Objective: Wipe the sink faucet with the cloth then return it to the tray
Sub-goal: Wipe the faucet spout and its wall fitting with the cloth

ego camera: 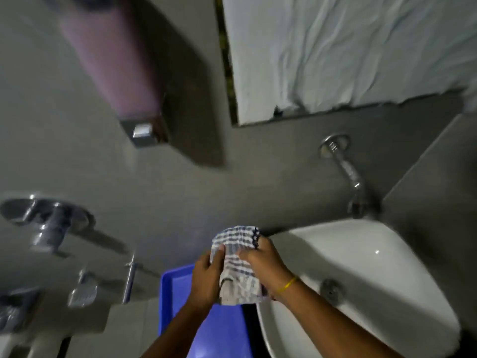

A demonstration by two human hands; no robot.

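Both our hands, left hand (206, 277) and right hand (260, 264), pinch the checked cloth (238, 264) in their fingers, above the blue tray's (175, 282) far edge, beside the sink (361, 254), well apart from the faucet (348, 171). We judge it light, limp, non-slippery; bunch it mid-fold.

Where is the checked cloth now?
The checked cloth is low in the middle, held by left hand and right hand, between blue tray and white sink.

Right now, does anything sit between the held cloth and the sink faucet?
Nothing visible does. Both hands, left hand and right hand, hold the cloth; only bare wall and basin rim separate it from the faucet.
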